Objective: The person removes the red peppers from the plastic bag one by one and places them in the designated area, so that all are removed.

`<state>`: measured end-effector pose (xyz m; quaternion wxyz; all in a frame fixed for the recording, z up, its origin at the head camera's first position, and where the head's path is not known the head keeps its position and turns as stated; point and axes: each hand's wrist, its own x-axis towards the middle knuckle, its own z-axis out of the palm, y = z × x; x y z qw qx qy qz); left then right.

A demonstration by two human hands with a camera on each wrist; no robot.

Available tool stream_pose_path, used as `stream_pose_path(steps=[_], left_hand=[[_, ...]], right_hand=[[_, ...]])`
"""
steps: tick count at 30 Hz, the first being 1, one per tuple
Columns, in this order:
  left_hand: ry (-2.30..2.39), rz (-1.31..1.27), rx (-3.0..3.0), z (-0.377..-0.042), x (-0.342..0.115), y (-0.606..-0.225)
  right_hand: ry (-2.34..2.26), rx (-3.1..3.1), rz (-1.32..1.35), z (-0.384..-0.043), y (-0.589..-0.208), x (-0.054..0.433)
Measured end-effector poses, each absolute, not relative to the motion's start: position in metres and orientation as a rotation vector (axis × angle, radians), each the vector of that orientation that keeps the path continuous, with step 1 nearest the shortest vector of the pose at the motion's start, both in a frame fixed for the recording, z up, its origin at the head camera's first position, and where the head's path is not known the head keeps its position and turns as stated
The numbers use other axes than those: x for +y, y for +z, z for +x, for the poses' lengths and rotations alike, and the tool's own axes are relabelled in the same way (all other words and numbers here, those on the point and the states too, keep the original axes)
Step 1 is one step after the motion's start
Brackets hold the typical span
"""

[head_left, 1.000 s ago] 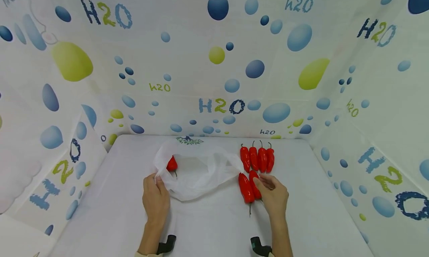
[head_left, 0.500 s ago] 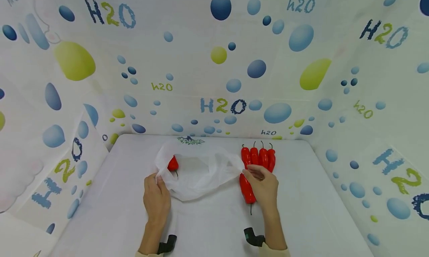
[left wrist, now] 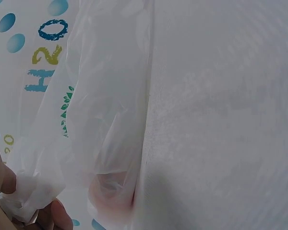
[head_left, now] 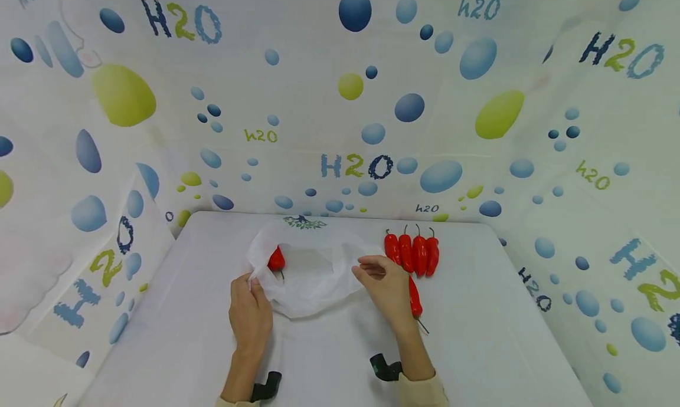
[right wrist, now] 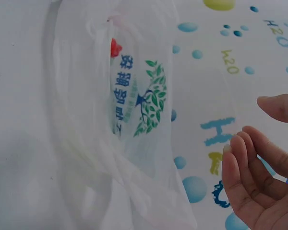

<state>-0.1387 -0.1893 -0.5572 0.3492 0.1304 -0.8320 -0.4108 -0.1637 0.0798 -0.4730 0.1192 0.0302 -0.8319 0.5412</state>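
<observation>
My left hand (head_left: 251, 312) pinches the rim of a thin white plastic bag (head_left: 308, 298) lying on the table. The left wrist view shows thumb and fingertips gathering its crumpled film (left wrist: 31, 194). Through the mouth a red chili pepper (head_left: 276, 258) is visible inside, stem toward me. Over the bag's right edge hovers my right hand (head_left: 388, 289); in the right wrist view its thumb stands apart from loosely bent fingers (right wrist: 242, 177), with nothing between them. Another red chili pepper (head_left: 415, 298) lies just right of this hand, which covers the tabletop to its left.
Several red chili peppers (head_left: 419, 256) lie in a row at the back right, stems pointing away. The white table (head_left: 478, 336) is bordered by patterned sheets (head_left: 297, 100) at the back and both sides. A printed green tree (right wrist: 153, 98) marks the bag.
My right hand has moved left, from the front pair of peppers to the bag's right edge. The left pepper of that pair no longer shows. My left hand keeps its hold on the rim.
</observation>
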Motion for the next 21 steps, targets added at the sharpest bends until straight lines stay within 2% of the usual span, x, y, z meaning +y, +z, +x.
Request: stream_pose_path(steps=[21], left_hand=[[-1.038, 0.328, -2.143, -0.139, -0.189, -0.558]], right_hand=[[1.584, -2.569, 0.255, -0.189, -0.476, 0.041]])
